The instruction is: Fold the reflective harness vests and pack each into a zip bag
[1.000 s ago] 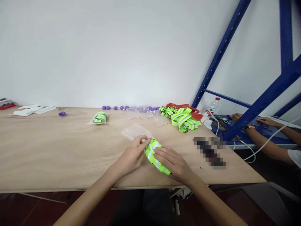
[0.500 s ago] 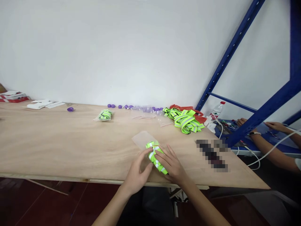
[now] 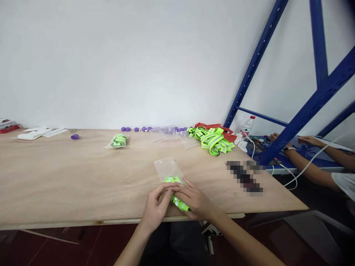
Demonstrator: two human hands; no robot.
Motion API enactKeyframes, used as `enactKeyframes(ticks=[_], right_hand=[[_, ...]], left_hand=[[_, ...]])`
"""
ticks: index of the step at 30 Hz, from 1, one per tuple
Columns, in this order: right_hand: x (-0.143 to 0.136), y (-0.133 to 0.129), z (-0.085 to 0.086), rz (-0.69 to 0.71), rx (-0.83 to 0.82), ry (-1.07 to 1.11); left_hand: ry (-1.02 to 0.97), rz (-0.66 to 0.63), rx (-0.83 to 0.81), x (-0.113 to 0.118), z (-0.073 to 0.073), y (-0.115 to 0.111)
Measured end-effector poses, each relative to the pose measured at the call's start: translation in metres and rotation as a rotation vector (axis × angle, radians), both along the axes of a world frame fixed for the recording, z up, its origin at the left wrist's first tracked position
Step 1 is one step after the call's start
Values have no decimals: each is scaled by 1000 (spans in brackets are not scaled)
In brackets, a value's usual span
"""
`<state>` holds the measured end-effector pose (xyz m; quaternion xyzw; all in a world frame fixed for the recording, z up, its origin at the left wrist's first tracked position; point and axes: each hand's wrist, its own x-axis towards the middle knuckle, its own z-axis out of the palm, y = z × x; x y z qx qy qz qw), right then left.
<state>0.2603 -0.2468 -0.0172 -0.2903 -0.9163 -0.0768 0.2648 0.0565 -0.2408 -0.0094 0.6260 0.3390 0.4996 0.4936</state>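
A folded neon-green strap bundle with silvery stripes (image 3: 180, 204) lies near the table's front edge, partly hidden under both hands. Its far end meets a clear plastic bag (image 3: 167, 168) lying flat beyond it. My left hand (image 3: 157, 205) is closed, its bent fingers and thumb gripping the bundle's left side. Across the top and right side of the same bundle rests my right hand (image 3: 195, 199), its fingers wrapped over it and touching the left fingertips.
A bagged green strap (image 3: 118, 140) and a purple roll (image 3: 74, 136) lie to the left. Loose green straps (image 3: 215, 140) sit on red material at the back. Blue rack posts (image 3: 256, 59) rise at right, with another person's arms (image 3: 307, 164) beyond.
The view has shifted slightly. My left fingers have closed in over the bundle and now meet my right hand, covering more of it. The bundle sits a little nearer the table's front edge.
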Motion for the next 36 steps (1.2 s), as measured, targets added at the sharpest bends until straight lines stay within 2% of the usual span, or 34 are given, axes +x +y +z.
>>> enactKeyframes(ticks=[3,4,5,6,8,11,15,25,27,30,32,34,36], right_hand=[[3,-4,3,-20,95,31],[3,-6,6,-24,127,39],[3,-9,9,-23,161,51],[1,-12,13,-20,194,64],[-5,-17,17,-9,250,87],[-14,-22,20,-5,302,101],[-17,-22,18,-62,357,108],[-21,-10,4,-238,430,114],[-22,-10,4,-264,384,85],[-21,-14,9,-304,157,-55],[-19,-17,15,-284,30,-153],[-15,-19,18,-238,21,-206],[-10,-18,17,-207,121,-196]], left_hand=[[-207,278,-119,-3,-12,4],[-312,342,-193,-3,-15,5],[-415,355,-284,-3,-17,6],[-499,316,-379,-2,-18,5],[-573,156,-527,3,-14,4],[-599,-8,-643,15,-3,3],[-634,-22,-726,29,5,2],[-672,-46,-865,46,-10,-10],[-693,-58,-905,44,-10,-8],[-754,-24,-881,40,-9,-3],[-775,9,-832,37,-9,0],[-771,28,-816,35,-9,2],[-777,40,-821,35,-10,2]])
